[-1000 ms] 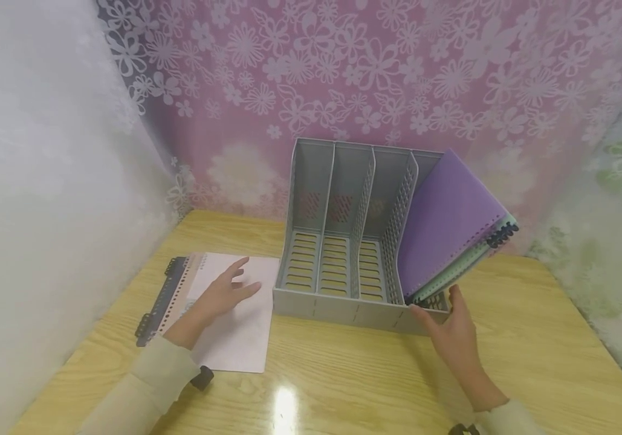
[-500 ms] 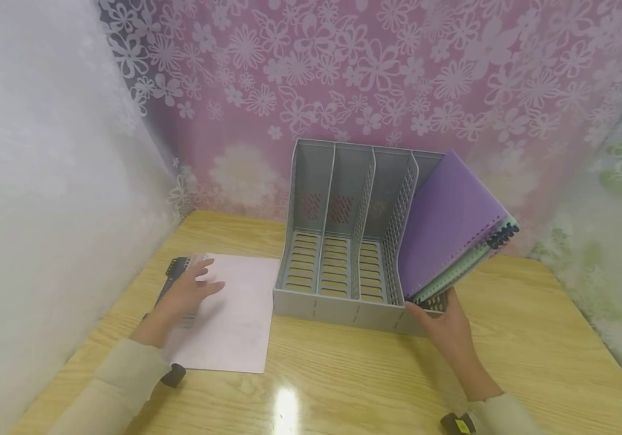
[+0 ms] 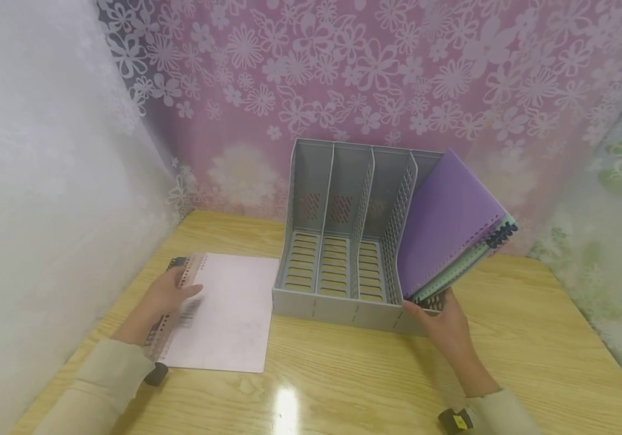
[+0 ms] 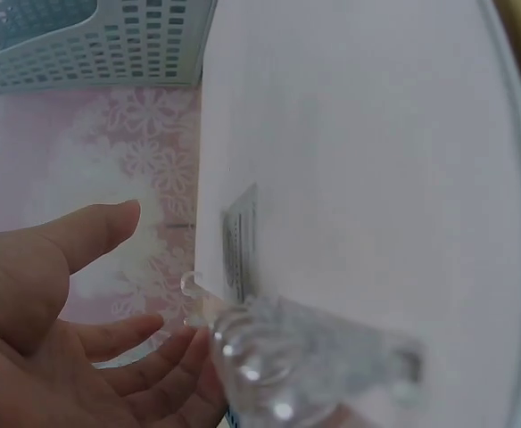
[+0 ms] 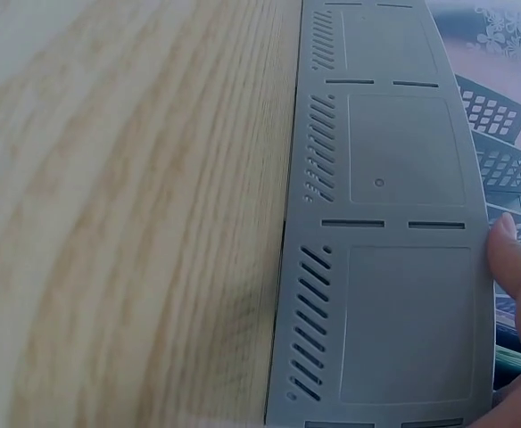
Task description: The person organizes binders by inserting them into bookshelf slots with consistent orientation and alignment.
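In the head view, a pale pink ring-bound notebook (image 3: 234, 314) lies on the wooden table, partly over a dark notebook (image 3: 177, 262). My left hand (image 3: 165, 297) is at its binding edge. The left wrist view shows the fingers (image 4: 158, 374) right at the clear rings (image 4: 256, 357), with the thumb standing apart. My right hand (image 3: 447, 323) grips the front right corner of a grey file organizer (image 3: 338, 306); its thumb lies on the front lip in the right wrist view. A purple notebook (image 3: 447, 223) and a green one (image 3: 452, 272) lean in the rightmost slot.
Three slots of the organizer, left of the purple notebook, show bare slatted floors. A pink flowered curtain (image 3: 343, 78) hangs behind the table (image 3: 343, 374). White cloth (image 3: 60, 181) closes off the left side, and a pale flowered one (image 3: 604, 272) the right.
My left hand has moved left from over the middle of the pale notebook to its binding edge. My right hand stays at the organizer's corner, shifted only slightly.
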The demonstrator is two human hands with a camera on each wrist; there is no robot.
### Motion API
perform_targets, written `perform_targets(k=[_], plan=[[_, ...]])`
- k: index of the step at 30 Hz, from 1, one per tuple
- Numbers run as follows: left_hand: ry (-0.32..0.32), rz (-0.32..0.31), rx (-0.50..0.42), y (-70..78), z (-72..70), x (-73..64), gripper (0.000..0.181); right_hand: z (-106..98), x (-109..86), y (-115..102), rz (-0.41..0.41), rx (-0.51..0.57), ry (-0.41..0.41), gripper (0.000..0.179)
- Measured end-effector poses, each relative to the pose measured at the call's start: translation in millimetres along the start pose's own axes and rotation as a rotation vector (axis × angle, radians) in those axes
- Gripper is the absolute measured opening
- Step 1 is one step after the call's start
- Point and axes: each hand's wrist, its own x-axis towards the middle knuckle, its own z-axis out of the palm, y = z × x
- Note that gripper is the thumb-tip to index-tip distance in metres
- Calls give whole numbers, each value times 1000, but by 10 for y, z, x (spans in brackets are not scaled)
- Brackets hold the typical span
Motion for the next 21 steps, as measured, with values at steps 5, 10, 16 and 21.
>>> perform_targets(k=[5, 10, 16, 21], plan=[[-20, -14, 56, -45, 12, 24, 81, -13, 11, 8, -19, 9, -33, 95], [-58, -59, 91, -75, 22, 69, 77, -35, 4, -15, -25, 4, -66, 92], [-62, -102, 138, -33, 40, 60, 74, -56, 11, -35, -49, -38, -88, 90], [-52, -68, 196, -57, 90, 96, 63, -78, -7, -30, -51, -36, -105, 90]])
